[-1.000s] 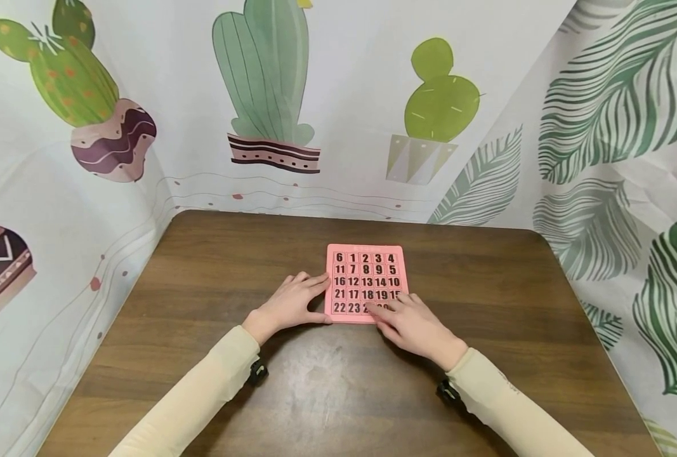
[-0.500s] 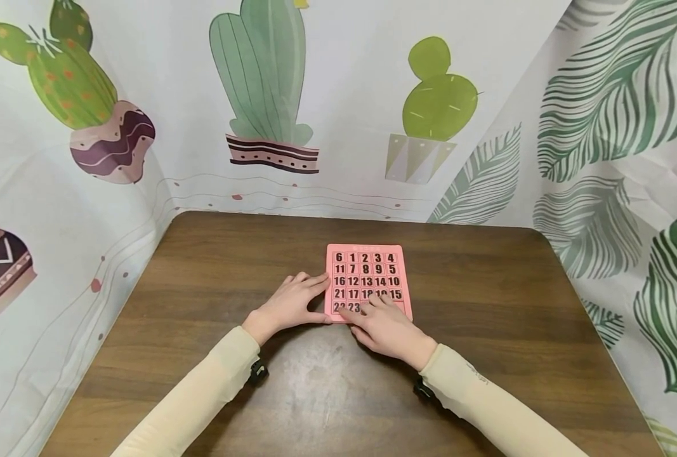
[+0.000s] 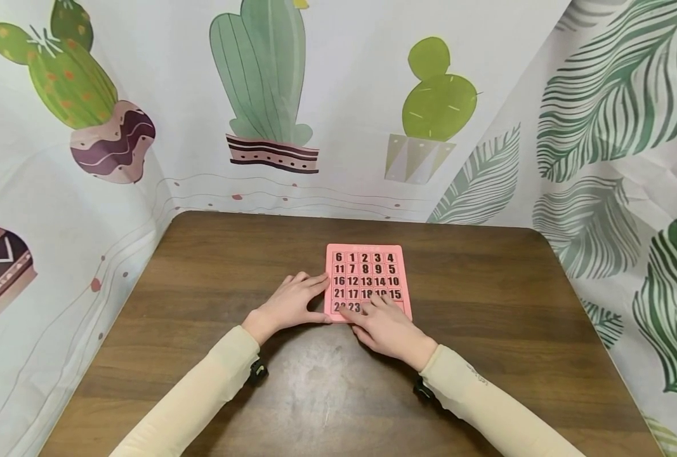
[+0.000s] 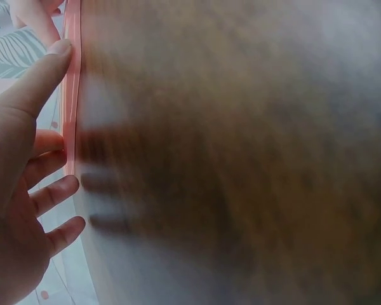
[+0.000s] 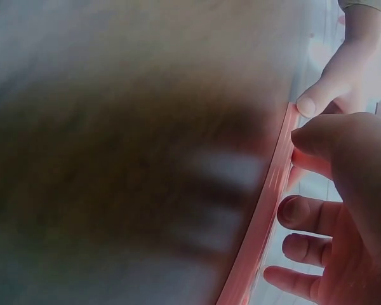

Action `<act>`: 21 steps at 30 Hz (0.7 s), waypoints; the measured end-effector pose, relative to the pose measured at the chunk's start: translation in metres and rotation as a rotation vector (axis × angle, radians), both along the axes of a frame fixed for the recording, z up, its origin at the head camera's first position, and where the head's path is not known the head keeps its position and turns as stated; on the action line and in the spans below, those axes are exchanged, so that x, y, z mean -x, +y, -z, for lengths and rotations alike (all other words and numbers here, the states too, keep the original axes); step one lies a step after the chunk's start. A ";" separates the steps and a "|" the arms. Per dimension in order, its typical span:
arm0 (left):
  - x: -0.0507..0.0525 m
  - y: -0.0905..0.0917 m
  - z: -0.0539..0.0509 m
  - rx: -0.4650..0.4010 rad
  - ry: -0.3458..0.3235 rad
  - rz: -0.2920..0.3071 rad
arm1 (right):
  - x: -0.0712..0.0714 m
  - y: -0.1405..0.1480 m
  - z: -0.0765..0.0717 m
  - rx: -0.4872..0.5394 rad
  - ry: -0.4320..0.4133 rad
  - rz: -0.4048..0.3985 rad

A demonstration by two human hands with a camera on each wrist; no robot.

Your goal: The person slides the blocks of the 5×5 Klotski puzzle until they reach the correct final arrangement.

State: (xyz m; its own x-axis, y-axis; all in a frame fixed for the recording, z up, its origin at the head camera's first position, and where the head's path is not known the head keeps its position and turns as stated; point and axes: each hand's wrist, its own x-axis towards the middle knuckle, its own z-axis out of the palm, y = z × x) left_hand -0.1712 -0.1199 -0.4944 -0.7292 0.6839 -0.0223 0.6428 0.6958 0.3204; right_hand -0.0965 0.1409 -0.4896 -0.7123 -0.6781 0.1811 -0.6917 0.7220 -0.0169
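Observation:
A pink number slide puzzle lies flat near the middle of the table, its tiles in a grid of black numerals. Alongside its left edge, my left hand touches the frame with thumb and fingertips. The left wrist view shows that thumb against the pink side wall. My right hand lies over the bottom rows, index fingertip on the tiles near 22 and 23. It covers part of the bottom row, and a bare pink strip shows at the lower right. From the right wrist, the puzzle's side runs past my fingers.
The puzzle rests on a dark brown wooden table. Behind and beside it hangs a white cloth printed with cacti and leaves. Black straps sit at both wrists, over pale sleeves.
My right hand has moved left along the bottom row, from around 24 to around 22 and 23, then stayed there. My left hand keeps its place at the left edge.

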 end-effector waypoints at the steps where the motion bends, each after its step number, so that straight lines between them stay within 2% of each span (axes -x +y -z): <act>1: 0.000 0.000 0.000 -0.001 0.002 0.001 | 0.000 0.001 0.000 0.002 -0.005 0.004; 11: 0.000 0.000 0.001 0.003 0.029 0.009 | -0.001 0.008 0.001 0.011 0.023 -0.003; 21: 0.000 0.000 0.000 0.009 0.026 0.012 | -0.003 0.014 0.002 0.027 0.005 0.002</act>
